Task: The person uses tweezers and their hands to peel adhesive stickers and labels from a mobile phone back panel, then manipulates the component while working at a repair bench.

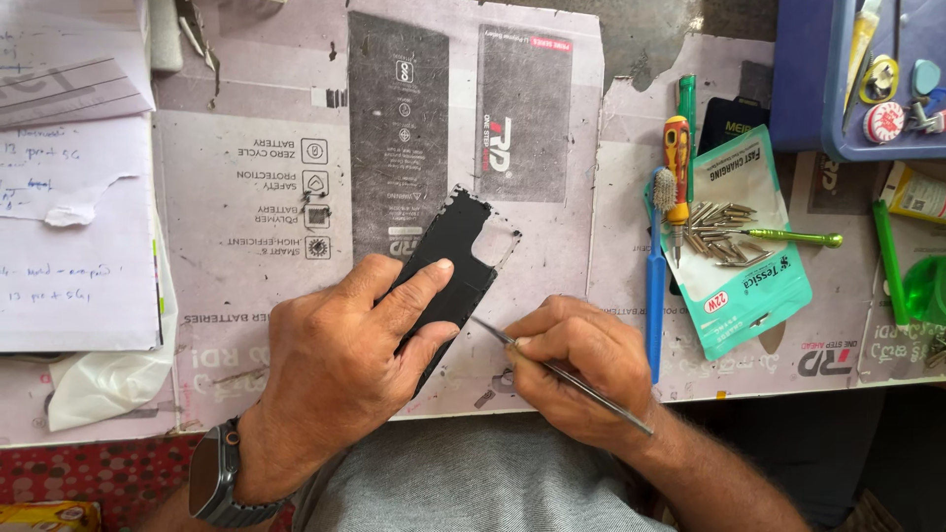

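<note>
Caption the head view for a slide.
Left hand pins a black phone panel; right hand works its edge with tweezers.

Bare forearms, dark wristwatch (pixel 219 483) with metal band, grey garment (pixel 473 483)
</note>
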